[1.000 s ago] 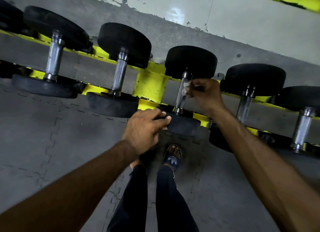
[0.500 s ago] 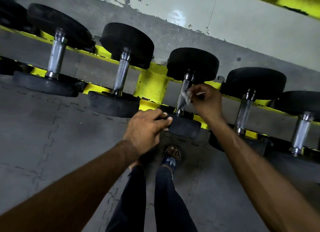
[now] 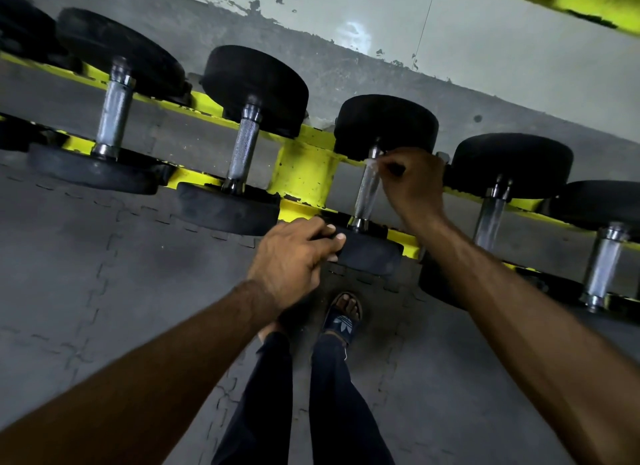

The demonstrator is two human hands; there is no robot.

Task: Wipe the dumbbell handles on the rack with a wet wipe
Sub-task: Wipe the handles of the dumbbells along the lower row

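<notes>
The right hand (image 3: 412,184) pinches the small white wet wipe (image 3: 372,162) against the far end of the middle dumbbell handle (image 3: 366,196), close to the far black weight (image 3: 386,126). The left hand (image 3: 291,256) curls its fingers (image 3: 330,229) over the near black weight (image 3: 372,255) on the yellow rack (image 3: 304,177). The wipe is tiny, so it might slip out. If the dumbbell rolls, fingers could get squeezed.

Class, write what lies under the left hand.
The left hand grips the near black head of the dumbbell whose handle the right hand presses a wet wipe against. The head's left edge is covered.
</notes>
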